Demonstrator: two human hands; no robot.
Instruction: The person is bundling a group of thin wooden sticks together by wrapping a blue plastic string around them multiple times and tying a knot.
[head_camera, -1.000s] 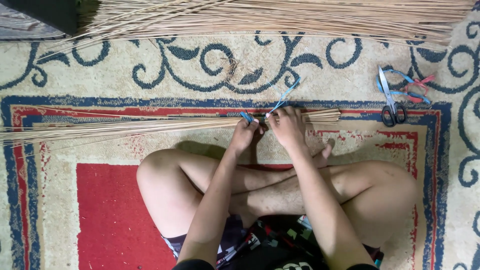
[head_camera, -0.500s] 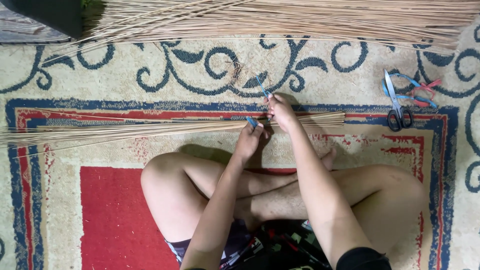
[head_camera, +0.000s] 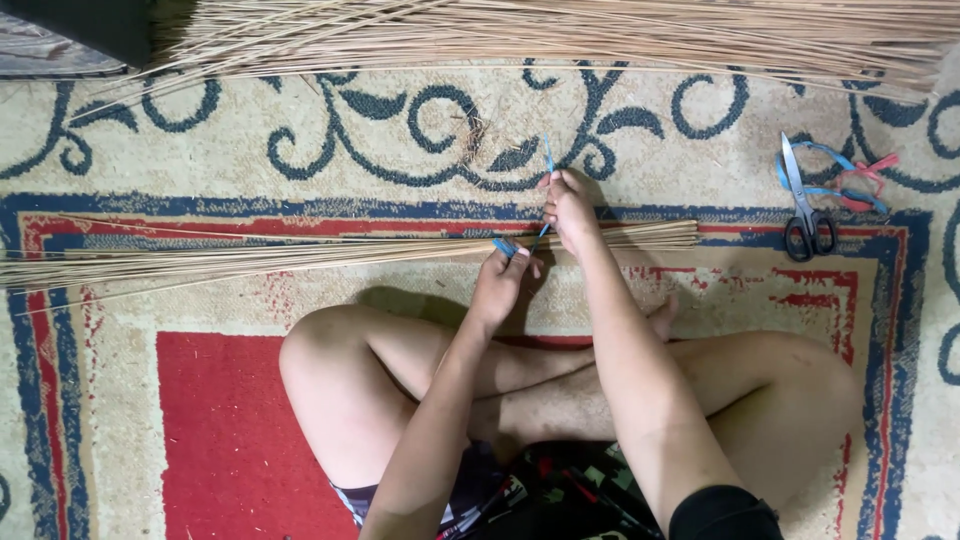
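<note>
Both the left hand (head_camera: 503, 280) and the right hand (head_camera: 568, 208) pinch a blue band (head_camera: 540, 235) stretched between their fingers, over the bundle of sticks (head_camera: 300, 255) just under them.

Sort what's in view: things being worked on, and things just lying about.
In hand:
left hand and right hand, each gripping the blue string
bundle of thin sticks under the hands

Lying about:
scissors
blue and pink strings
stick pile
patterned rug

No packages, labels, signs, screens.
</note>
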